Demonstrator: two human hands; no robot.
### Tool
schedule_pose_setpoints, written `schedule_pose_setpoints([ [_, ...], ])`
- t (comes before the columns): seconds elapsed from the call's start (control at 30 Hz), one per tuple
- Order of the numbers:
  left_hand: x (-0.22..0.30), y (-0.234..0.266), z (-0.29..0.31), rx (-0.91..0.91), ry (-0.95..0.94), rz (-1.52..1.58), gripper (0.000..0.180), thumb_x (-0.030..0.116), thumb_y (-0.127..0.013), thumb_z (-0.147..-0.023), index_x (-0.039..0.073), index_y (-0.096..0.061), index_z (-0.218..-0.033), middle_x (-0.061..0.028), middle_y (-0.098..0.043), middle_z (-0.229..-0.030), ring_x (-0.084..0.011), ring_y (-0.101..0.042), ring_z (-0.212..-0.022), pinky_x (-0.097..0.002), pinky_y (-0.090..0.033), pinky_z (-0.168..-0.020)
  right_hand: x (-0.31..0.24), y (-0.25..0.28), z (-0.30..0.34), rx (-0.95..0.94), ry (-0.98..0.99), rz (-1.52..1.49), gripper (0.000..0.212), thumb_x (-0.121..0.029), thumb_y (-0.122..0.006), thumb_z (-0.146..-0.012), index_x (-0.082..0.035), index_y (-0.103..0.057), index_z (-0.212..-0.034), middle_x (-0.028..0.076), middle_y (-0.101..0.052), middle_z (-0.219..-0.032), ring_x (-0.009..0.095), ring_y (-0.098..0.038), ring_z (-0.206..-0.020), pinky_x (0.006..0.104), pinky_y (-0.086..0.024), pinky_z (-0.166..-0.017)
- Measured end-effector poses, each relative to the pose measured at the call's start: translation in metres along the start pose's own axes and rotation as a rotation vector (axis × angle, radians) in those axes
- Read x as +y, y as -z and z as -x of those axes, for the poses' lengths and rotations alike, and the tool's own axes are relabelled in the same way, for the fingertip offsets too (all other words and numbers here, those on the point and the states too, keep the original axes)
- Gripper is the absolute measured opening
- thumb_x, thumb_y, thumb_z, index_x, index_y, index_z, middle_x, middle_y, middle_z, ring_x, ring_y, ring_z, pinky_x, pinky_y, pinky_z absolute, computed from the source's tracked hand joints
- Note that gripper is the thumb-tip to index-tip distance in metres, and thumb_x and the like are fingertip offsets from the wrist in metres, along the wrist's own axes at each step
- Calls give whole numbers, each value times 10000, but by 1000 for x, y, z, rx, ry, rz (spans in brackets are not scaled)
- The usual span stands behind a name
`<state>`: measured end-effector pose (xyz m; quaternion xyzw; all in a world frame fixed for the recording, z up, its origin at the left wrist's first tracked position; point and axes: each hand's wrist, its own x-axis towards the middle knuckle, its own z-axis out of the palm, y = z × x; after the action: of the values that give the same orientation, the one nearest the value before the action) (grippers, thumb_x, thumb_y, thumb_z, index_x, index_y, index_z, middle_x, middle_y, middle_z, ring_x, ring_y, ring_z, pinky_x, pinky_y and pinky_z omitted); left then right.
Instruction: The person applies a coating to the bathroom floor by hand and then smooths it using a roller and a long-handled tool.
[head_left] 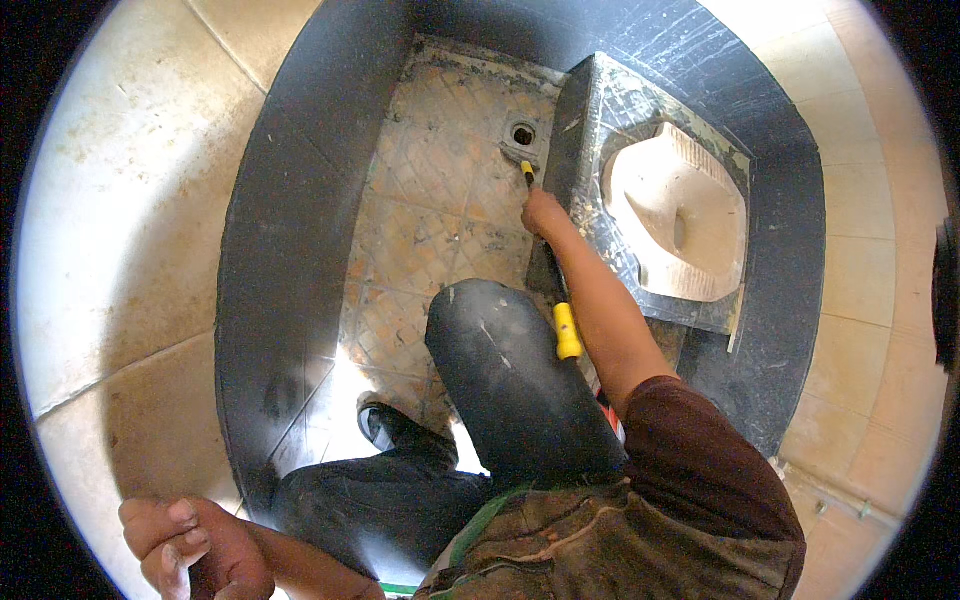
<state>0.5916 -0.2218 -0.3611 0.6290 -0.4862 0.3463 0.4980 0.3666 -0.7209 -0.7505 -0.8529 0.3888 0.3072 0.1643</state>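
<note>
My right hand [545, 214] is wrapped round a long black-and-yellow handle [567, 332], whose yellow lower end runs back beside my knee. Its front yellow collar [527, 169] points at a round floor drain [522, 133]. A small grey working end seems to meet the drain's near rim, but its kind is too small to tell. At the lower left, my left hand [205, 555] is raised with its fingers curled in, and nothing shows in it.
A beige squat toilet pan [690, 215] sits on a raised black-tiled step [575, 130] to the right. Black wall tiles [300, 180] surround the smeared, tiled floor [420, 215]. My bent knee [500, 340] stands close behind the drain. A pipe [850, 503] runs along the right wall.
</note>
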Motion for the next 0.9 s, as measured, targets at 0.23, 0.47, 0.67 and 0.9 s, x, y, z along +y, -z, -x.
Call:
schedule_pose_setpoints([
  [0.23, -6, 29, 4, -18, 39, 74, 556, 531, -359, -909, 31, -578, -1015, -98, -582, -771, -277, -515, -708, -438, -391, -656, -32, -6, -4, 303, -91, -302, 324, -103, -482, -861, 31, -587, -1137, 297, -644, -1039, 445, -633, -992, 499, -516, -855],
  [0.47, 0, 22, -4, -34, 61, 51, 522, 523, -424, -870, 40, -598, -962, -81, -574, -762, -262, -502, -708, -425, -381, -677, -44, 12, 31, 344, -149, -397, 377, -62, -471, -863, 51, -504, -1222, 320, -638, -1033, 465, -619, -1010, 513, -512, -861],
  [0.67, 3, 24, -7, -49, 90, 82, 519, 526, -439, -883, 39, -604, -954, -85, -583, -772, -261, -506, -711, -420, -373, -681, -60, 5, 62, 327, -253, -294, 315, -75, -463, -879, 72, -523, -1150, 331, -633, -1026, 452, -629, -1003, 503, -523, -832],
  [0.9, 7, 13, -12, -51, 27, 73, 500, 495, -435, -907, 27, -604, -960, -80, -586, -773, -263, -514, -706, -420, -377, -670, -59, 4, 31, 323, -105, -275, 432, -78, -503, -850, 61, -465, -1257, 361, -611, -1067, 434, -645, -990, 487, -524, -842],
])
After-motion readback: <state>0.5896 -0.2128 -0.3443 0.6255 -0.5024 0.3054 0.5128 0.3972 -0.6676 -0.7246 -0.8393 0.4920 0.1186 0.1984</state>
